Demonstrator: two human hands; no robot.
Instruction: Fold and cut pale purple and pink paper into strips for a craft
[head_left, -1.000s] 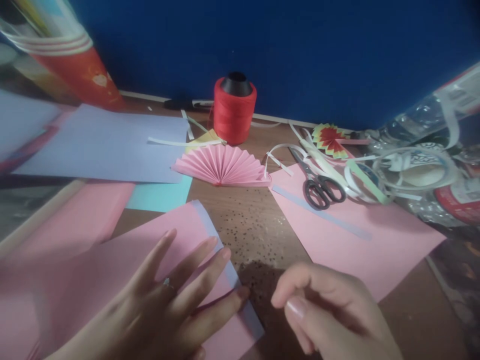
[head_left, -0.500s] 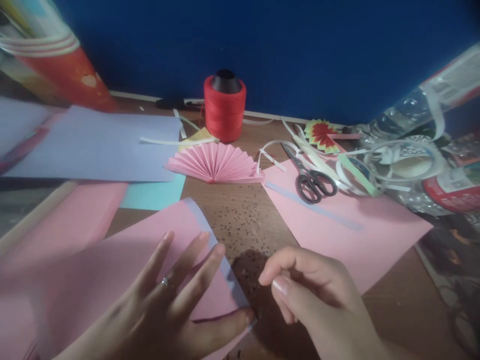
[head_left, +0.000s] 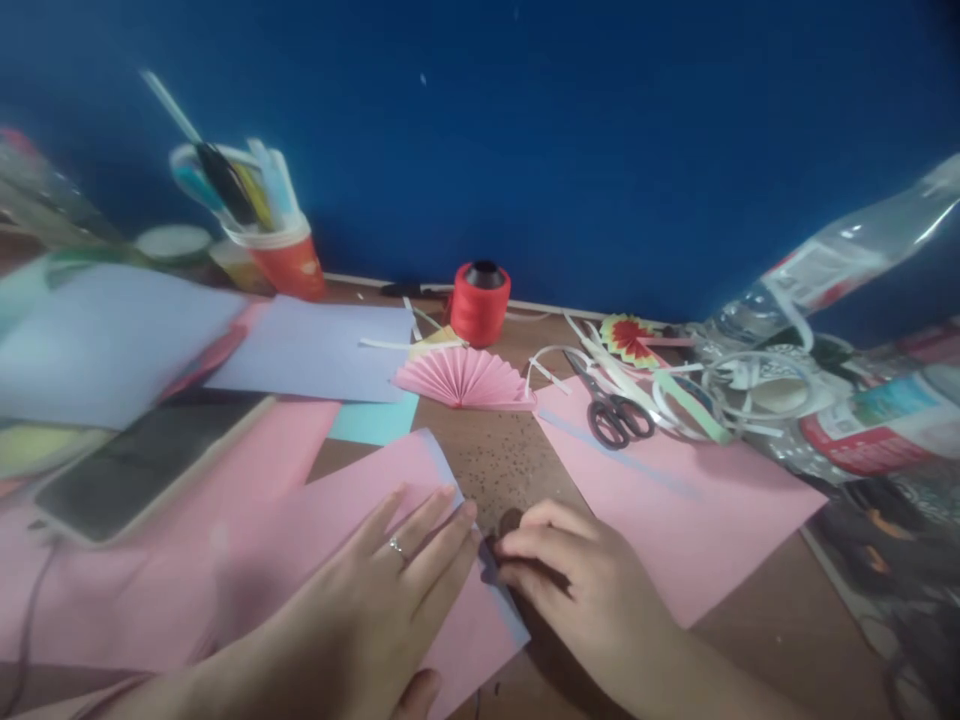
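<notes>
A pink sheet of paper (head_left: 352, 490) lies on the table with a narrow pale purple strip (head_left: 504, 598) along its right edge. My left hand (head_left: 412, 590), with a ring on one finger, rests flat on that sheet, fingers stretched beside the strip. At the strip's outer edge, the thumb and fingertips of my right hand (head_left: 577, 580) are pinched close together. Whatever lies between those fingertips is hidden. Beyond both hands stands a pleated pink paper fan (head_left: 461, 378). Black-handled scissors (head_left: 619, 418) lie on another pink sheet (head_left: 720, 510) to the right.
A red thread spool (head_left: 480, 308) stands by the blue wall (head_left: 525, 130). Small dark specks dot the wooden table (head_left: 517, 450). Leftward are a phone (head_left: 150, 470), purple sheets (head_left: 322, 345) and a pen cup (head_left: 289, 262). Tape rolls (head_left: 757, 390) and plastic bottles (head_left: 862, 240) crowd the right.
My right hand has moved in to the strip's edge. My left hand's fingers have drawn closer together, its thumb leaving the edge. The view has tilted up, showing the phone and pen cup.
</notes>
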